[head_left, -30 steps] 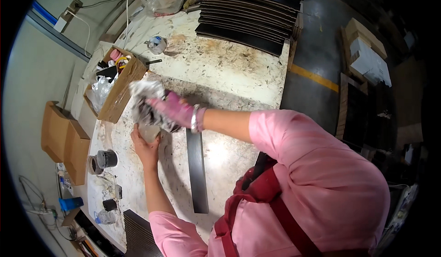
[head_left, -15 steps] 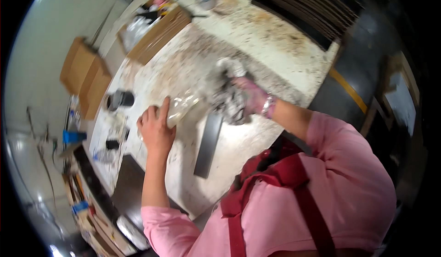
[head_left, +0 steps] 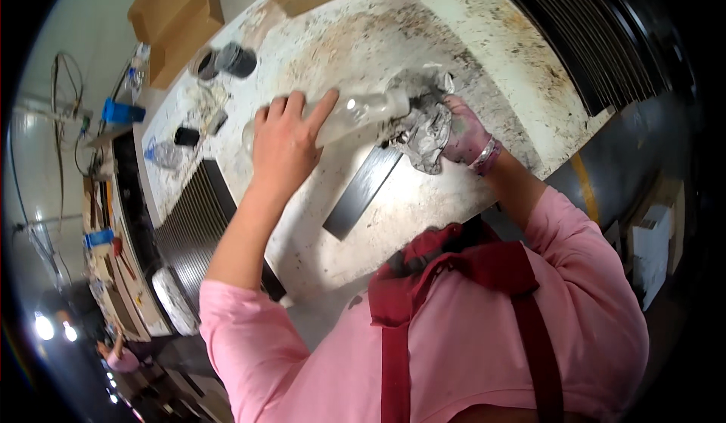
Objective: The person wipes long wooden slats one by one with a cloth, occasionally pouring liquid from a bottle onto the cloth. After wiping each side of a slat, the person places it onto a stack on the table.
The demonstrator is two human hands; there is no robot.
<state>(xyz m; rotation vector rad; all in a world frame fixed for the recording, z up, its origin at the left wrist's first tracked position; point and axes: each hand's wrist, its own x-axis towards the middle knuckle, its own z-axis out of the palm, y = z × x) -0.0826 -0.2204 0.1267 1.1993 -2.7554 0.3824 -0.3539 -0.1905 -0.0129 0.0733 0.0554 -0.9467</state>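
Note:
My left hand point(head_left: 287, 139) is wrapped round a clear plastic bottle point(head_left: 363, 114), tilted on its side with its neck pointing right. The bottle's mouth meets a crumpled, grey-stained rag point(head_left: 425, 132). Gripping that rag from the right is my right hand point(head_left: 467, 137), in a stained pinkish glove with something shiny round the wrist. Under the rag, a flat dark grey strip point(head_left: 364, 192) lies slantwise on the stained white table point(head_left: 318, 272); its far end is hidden by the rag.
Dark slats point(head_left: 582, 37) are stacked at the far right, and more ribbed dark strips point(head_left: 198, 222) lie at the left. Dark jars point(head_left: 236, 60), a small black cup point(head_left: 186, 136) and a clear bottle point(head_left: 165, 153) stand along the left edge. Cardboard boxes point(head_left: 178, 18) are at the back.
The bottle in my left hand has come to the rag, its mouth now against it. My right hand holds the rag more steadily. The whole view has shifted.

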